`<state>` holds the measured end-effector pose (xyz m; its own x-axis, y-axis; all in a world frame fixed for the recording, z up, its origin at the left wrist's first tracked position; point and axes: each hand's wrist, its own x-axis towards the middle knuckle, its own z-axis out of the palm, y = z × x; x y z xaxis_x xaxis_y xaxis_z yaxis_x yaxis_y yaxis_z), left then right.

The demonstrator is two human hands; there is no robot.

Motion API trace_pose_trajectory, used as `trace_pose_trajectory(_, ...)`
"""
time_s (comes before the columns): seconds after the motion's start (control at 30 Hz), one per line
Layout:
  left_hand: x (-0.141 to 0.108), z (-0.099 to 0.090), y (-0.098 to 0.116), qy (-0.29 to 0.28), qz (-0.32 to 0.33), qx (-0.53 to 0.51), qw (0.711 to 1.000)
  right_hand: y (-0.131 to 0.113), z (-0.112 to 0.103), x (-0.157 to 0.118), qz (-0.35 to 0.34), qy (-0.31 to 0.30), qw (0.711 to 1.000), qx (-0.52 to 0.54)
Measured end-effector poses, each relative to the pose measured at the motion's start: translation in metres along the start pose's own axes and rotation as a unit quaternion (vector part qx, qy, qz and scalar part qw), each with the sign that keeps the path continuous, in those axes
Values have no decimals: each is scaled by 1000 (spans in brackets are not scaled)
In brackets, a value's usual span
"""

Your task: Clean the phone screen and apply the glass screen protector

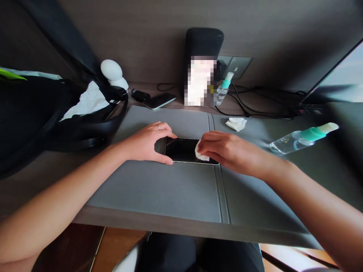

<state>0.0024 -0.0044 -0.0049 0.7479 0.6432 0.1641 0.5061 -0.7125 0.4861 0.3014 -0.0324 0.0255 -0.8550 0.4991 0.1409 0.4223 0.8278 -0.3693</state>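
A dark-screened smartphone [181, 150] lies flat on the grey desk mat [159, 189]. My left hand [149, 145] grips its left end, thumb on the near edge and fingertip on the far edge. Pinched in my right hand [224, 149] is a white tissue [202, 153], pressed against the right part of the screen. A clear spray bottle [295, 141] with a teal and white top is on the mat to the right of my right hand. Beyond that hand sits a crumpled white tissue [236, 124].
A second phone [160, 100], a small black device [140, 95] and a white rounded device [112, 71] line the back. Another spray bottle [223, 90] stands by the black box [202, 41] and cables [241, 100]. At left is a black bag [34, 113]; a screen [337, 79] rises at right.
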Motion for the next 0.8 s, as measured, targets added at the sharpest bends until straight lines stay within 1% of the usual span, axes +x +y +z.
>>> trace_pose_trajectory(0.17, -1, 0, 0, -4, -8, 4, 1000, 15, -2, -30, 13, 29, 999, 25)
trace_pose_trajectory(0.27, -2, 0, -1, -10, -6, 6, 1000, 24, -7, -46, 29, 51, 998, 34)
trace_pose_trajectory(0.43, -3, 0, 0, -18, -5, 31, 999, 36, -22, -68, 96, 125, 987, -24)
trace_pose_trajectory(0.47, -3, 0, 0, -19, -4, 34, 999, 37, -23, -70, 110, 124, 986, -34)
trace_pose_trajectory(0.6, -4, 0, 1, -24, -9, 41, 999, 42, -21, -72, 148, 66, 986, -32)
trace_pose_trajectory(0.63, -4, 0, 1, -28, -11, 45, 999, 42, -20, -72, 152, 62, 986, -32)
trace_pose_trajectory(0.7, -5, 0, 1, -32, -11, 54, 998, 40, -19, -70, 153, 77, 984, -47)
trace_pose_trajectory(0.8, -6, 0, 1, -31, -9, 63, 997, 32, -17, -66, 148, 132, 977, -75)
